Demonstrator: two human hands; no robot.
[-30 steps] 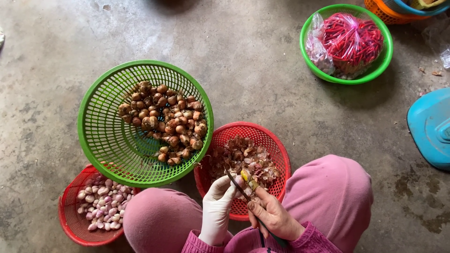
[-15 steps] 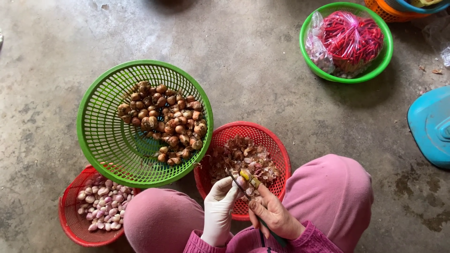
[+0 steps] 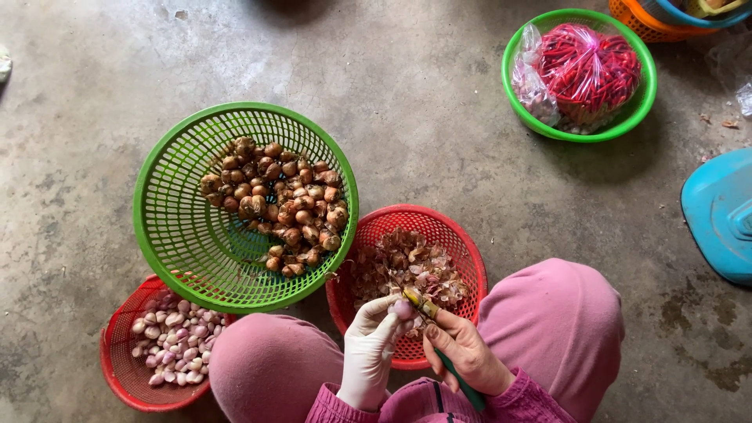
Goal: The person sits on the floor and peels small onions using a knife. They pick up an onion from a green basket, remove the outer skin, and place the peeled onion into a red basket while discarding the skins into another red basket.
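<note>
My left hand (image 3: 370, 351), in a white glove, holds a small pinkish shallot (image 3: 403, 309) over a red basket (image 3: 462, 241) filled with papery skins. My right hand (image 3: 462, 352), bare, grips a small knife with a green handle (image 3: 453, 366); its blade rests against the shallot. Both hands are close together between my knees in pink trousers. A large green basket (image 3: 168, 227) of several unpeeled brown shallots (image 3: 276, 204) sits to the left of the red one.
A second red basket (image 3: 117, 372) with peeled pale shallots lies at lower left, partly under the green one. A green bowl (image 3: 636, 110) with bagged red chillies stands at upper right, an orange basket (image 3: 638, 23) behind it. A blue plastic object (image 3: 721, 215) is at the right edge.
Both hands have stayed over the red basket; the knife has shifted slightly against the shallot. The baskets have not moved.
</note>
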